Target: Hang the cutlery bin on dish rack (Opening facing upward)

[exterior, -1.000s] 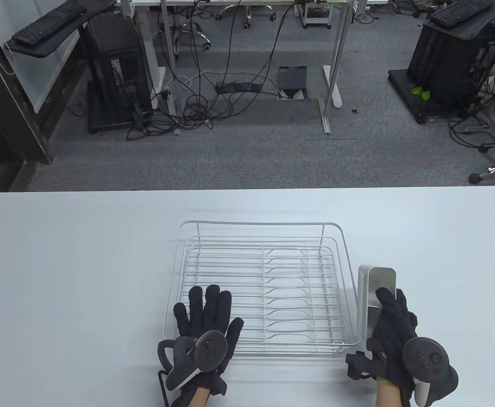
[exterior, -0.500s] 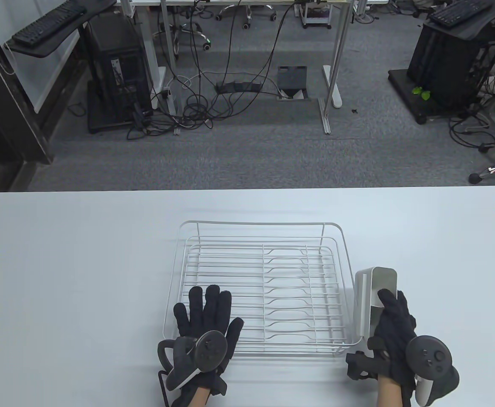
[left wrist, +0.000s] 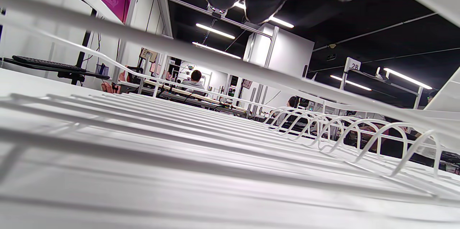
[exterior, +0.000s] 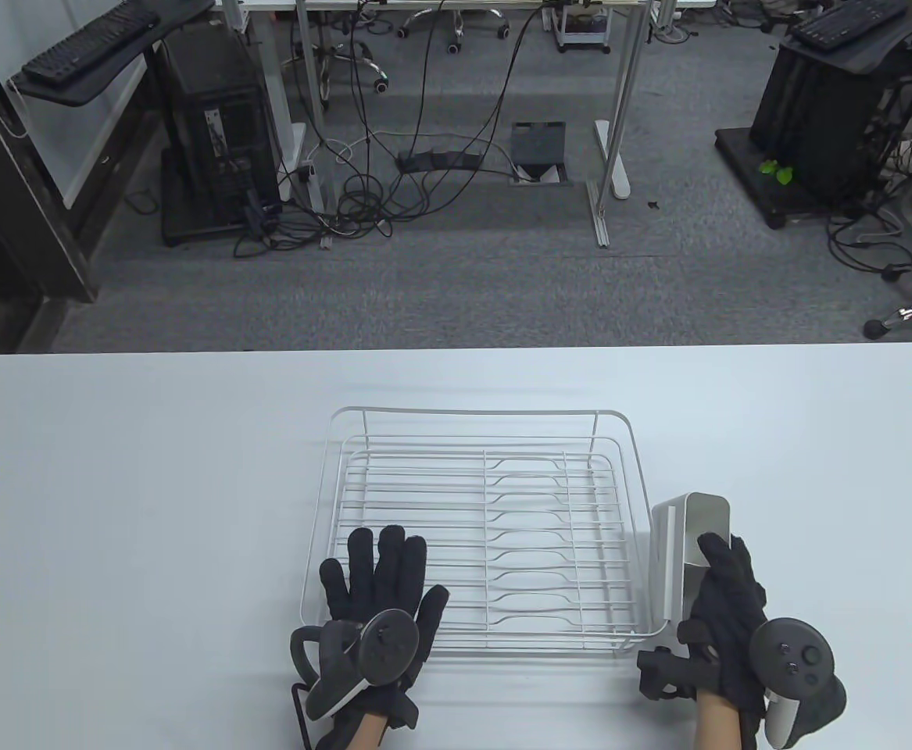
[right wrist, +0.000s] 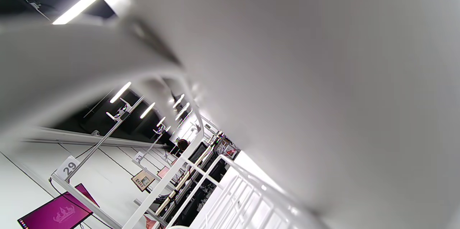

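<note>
Right hand grips cutlery bin, fingers curled round its near side wall. Bin is upright-ish, slightly tilted, opening up, just outside the dish rack at its right rim, apparently touching the rim wire; can't tell if hooked yet. Left hand lies flat, fingers straight, pressing the rack's near-left corner on the table. Bin looks like thin rigid plastic or sheet metal: probably light, stiff, smooth and a bit slippery. Best hold: mid wall, clear of the hooking edge. Wire rack likely light, slides easily, hence the bracing.
</note>
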Tool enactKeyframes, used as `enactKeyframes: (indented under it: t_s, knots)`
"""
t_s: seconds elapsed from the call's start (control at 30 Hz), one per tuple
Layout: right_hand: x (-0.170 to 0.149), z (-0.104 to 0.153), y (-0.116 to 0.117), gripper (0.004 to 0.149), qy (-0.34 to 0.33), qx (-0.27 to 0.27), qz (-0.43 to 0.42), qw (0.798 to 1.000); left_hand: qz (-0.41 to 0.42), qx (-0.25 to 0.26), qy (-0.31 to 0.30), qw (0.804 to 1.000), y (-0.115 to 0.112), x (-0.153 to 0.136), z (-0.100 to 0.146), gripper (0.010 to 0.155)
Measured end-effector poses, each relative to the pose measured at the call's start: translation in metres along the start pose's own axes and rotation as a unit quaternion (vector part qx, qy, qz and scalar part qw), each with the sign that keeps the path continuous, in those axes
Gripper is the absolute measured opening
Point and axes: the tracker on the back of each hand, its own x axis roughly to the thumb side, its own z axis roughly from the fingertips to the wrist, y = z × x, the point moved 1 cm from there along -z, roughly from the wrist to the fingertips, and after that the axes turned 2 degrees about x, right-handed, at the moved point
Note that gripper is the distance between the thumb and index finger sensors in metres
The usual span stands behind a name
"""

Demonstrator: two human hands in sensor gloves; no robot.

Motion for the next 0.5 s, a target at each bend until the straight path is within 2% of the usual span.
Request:
enactKeyframes:
  t_s: [0.5]
  knots:
    - [-0.0008, 0.0003, 0.0001, 0.038, 0.001, -0.005, -0.002, 1.0, 0.001, 0.0, 0.001, 1.0, -0.0002, 0.0, 0.0002, 0.071]
